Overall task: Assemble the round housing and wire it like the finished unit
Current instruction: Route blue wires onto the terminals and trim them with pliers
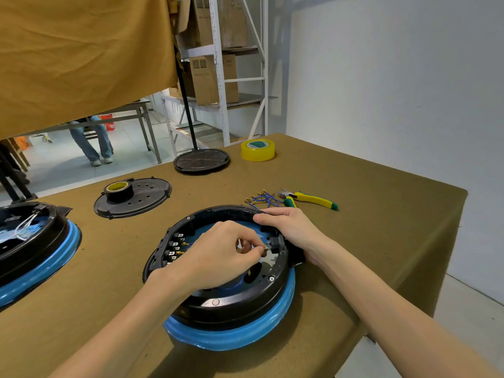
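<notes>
A brown-covered workbench [354, 214] fills a plain white-walled room, with metal shelving of cardboard boxes behind it. Near the front edge sits the round housing [234, 304], black on a blue base, open side up. The left hand [218, 255] reaches in over its middle, fingers curled, thumb and forefinger pinching a small brass terminal [265, 249] whose wire I cannot follow under the hand. The terminal's long axis lies roughly level, tip pointing right at the small black block [274, 242] on the housing's inner right wall; the tip is just beside it, perhaps touching, so the coming push looks to run straight rightward along that axis. The right hand [289, 227] rests on the right rim, fingers fairly straight over the edge, bracing just behind the block; it carries nothing. A row of tabs [174, 246] lines the inner left wall. Spare blue wires [263, 199] lie beyond the rim beside yellow-handled cutters [308, 199]. The finished unit [32, 241] sits at far left
</notes>
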Action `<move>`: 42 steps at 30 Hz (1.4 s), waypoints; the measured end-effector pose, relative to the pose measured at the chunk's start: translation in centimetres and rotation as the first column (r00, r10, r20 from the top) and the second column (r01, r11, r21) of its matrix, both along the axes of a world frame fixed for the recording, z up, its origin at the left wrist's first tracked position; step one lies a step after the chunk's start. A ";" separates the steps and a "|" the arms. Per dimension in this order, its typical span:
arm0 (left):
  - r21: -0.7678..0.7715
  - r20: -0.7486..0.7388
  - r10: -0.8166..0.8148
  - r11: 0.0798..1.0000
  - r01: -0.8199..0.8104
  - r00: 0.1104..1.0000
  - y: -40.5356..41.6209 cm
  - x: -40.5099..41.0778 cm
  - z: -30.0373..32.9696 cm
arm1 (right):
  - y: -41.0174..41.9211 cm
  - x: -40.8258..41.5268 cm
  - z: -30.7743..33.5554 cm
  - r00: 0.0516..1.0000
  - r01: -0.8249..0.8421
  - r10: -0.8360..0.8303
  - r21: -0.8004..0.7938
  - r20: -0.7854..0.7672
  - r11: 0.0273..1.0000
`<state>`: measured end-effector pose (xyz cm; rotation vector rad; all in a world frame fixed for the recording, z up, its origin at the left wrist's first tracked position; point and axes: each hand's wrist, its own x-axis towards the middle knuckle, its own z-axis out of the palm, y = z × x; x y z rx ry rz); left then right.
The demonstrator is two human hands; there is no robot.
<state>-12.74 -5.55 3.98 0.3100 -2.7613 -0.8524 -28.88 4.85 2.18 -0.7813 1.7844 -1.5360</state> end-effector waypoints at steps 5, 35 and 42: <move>-0.006 0.006 0.001 1.000 -0.001 1.000 -0.1 -0.1 -0.1 | 0.0 0.0 0.0 1.000 -0.001 0.001 -0.002 0.007 1.000; 0.251 0.090 0.034 0.966 -0.055 0.995 -0.2 -0.7 0.4 | -0.6 -0.2 -1.1 0.996 0.080 -0.080 -0.011 -0.040 0.997; 0.237 0.086 0.019 0.971 -0.038 0.996 -0.2 -1.2 0.7 | -0.7 -0.1 -1.2 0.995 0.087 -0.089 -0.037 -0.048 0.995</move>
